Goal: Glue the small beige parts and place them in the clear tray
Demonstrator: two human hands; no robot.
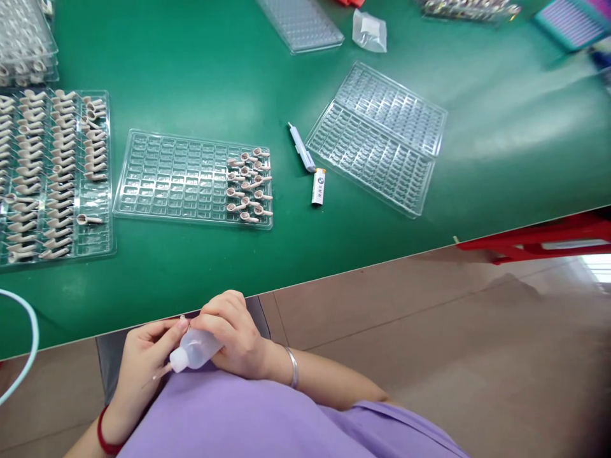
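My right hand is closed around a small clear squeeze bottle, its nozzle pointing left. My left hand is pinched on a tiny beige part at the nozzle's tip, just off the table's near edge, over my lap. On the green table lies a clear blister tray with several beige parts in its right columns. At the far left, another tray is nearly full of the same parts.
Two empty clear trays lie overlapped at centre right, with a white pen-like tool and a small white tube beside them. Stacked trays sit at far left, a plastic bag at the back. A red stool stands right.
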